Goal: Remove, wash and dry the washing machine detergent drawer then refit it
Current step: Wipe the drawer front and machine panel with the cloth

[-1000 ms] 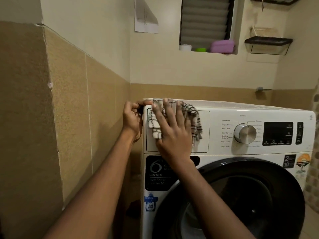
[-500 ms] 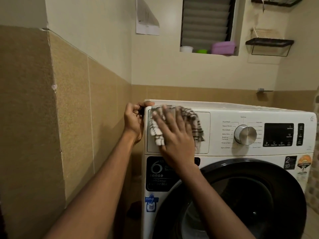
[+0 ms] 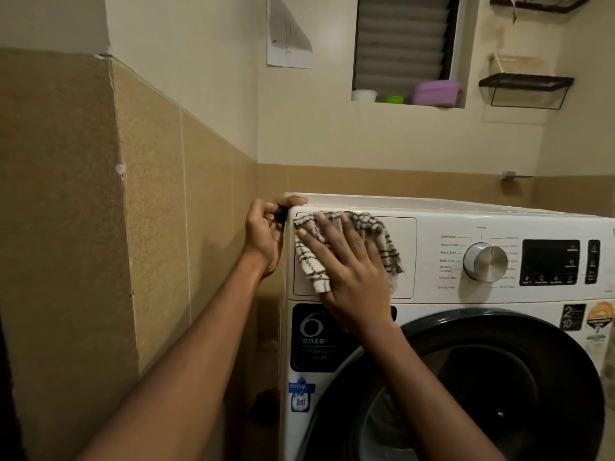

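Right hand [image 3: 349, 277] lies flat on a checked cloth [image 3: 382, 241], pressing it against the front of the detergent drawer [image 3: 404, 281].
Its fingers are straight and spread, pointing up and to the left, with the cloth bunched beneath them and hanging out past the palm on the right. The drawer sits in its slot at the upper left of the washing machine [image 3: 432, 302], seemingly flush with the panel, left of the dial [image 3: 485, 262] and above the round door [image 3: 565, 377]. The left hand [image 3: 266, 234] grips the machine's top left corner, thumb on the top edge, fingers curled at the shadowed side.
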